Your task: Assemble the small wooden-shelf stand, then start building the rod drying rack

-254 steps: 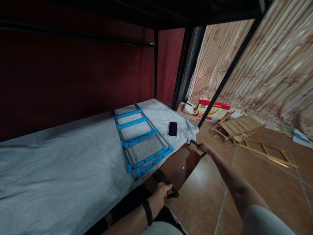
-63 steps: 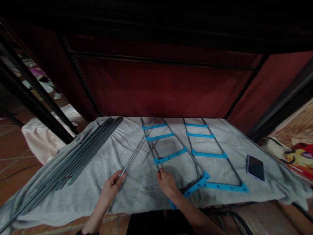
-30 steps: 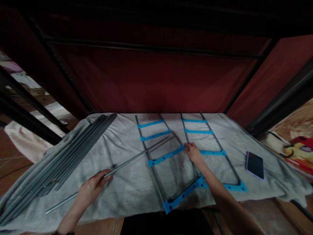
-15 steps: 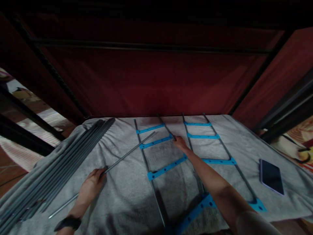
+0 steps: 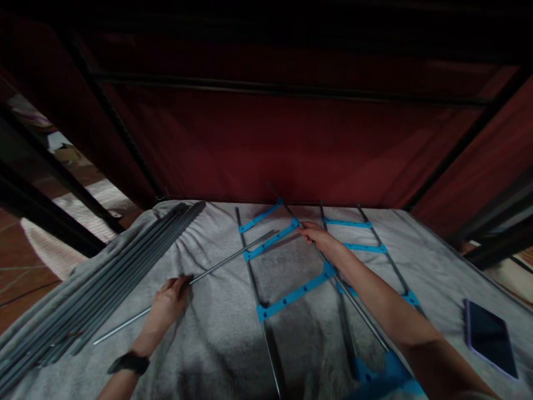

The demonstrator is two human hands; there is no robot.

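My left hand (image 5: 169,300) grips a long grey metal rod (image 5: 233,256) that lies slanted across the grey cloth (image 5: 216,344). My right hand (image 5: 318,236) reaches far forward and holds the right rail of a ladder-like frame (image 5: 291,291) with grey rails and blue drilled crossbars. That side of the frame is lifted off the cloth. A second frame of the same kind (image 5: 362,244) lies flat just to the right of it, partly hidden by my right arm.
A bundle of several grey rods (image 5: 104,283) lies along the left edge of the cloth. A dark phone (image 5: 489,337) rests at the right. A dark red fabric wall (image 5: 266,144) and black metal posts close off the back.
My right hand has tilted the near frame up on its right side. The left hand keeps hold of the rod, which has shifted slightly. The view has moved closer and to the left.
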